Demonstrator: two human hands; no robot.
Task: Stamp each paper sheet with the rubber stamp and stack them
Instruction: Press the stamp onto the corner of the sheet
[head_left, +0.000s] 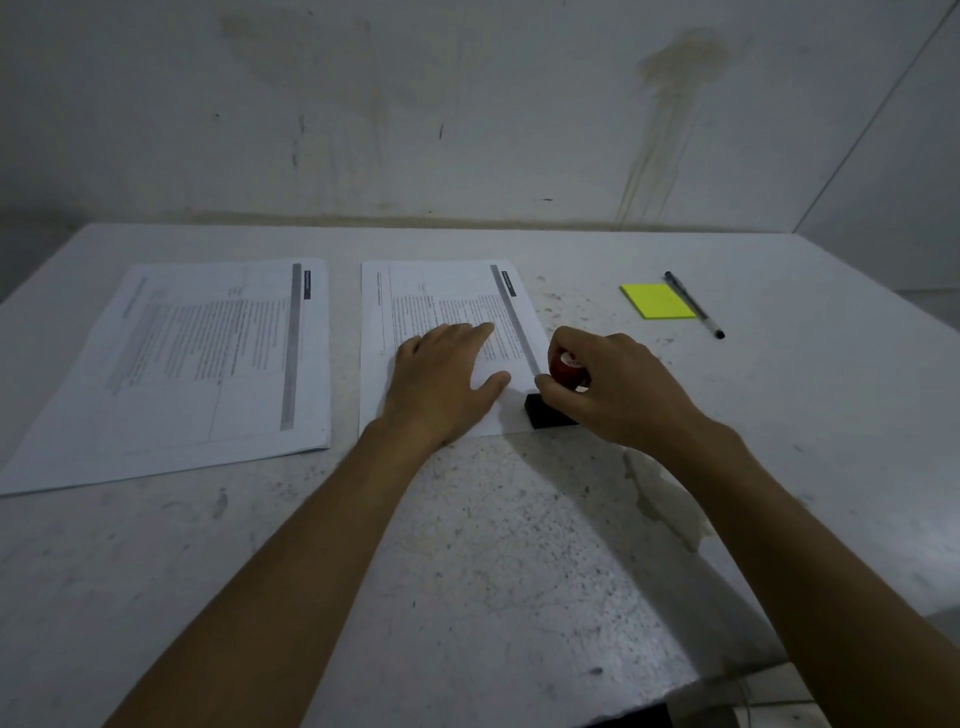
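Observation:
A printed paper sheet (410, 301) lies in the middle of the table. My left hand (441, 379) presses flat on it with straight fingers. My right hand (608, 384) grips the red handle of the rubber stamp (566, 366), whose black base (545, 415) sits at the sheet's near right corner. To the left lies a stack of printed sheets (182, 364), apart from both hands.
A yellow sticky-note pad (657, 300) and a black pen (693, 304) lie at the right rear of the grey speckled table (493, 545). A stained wall runs right behind the table. The table's near right edge drops off at the lower right.

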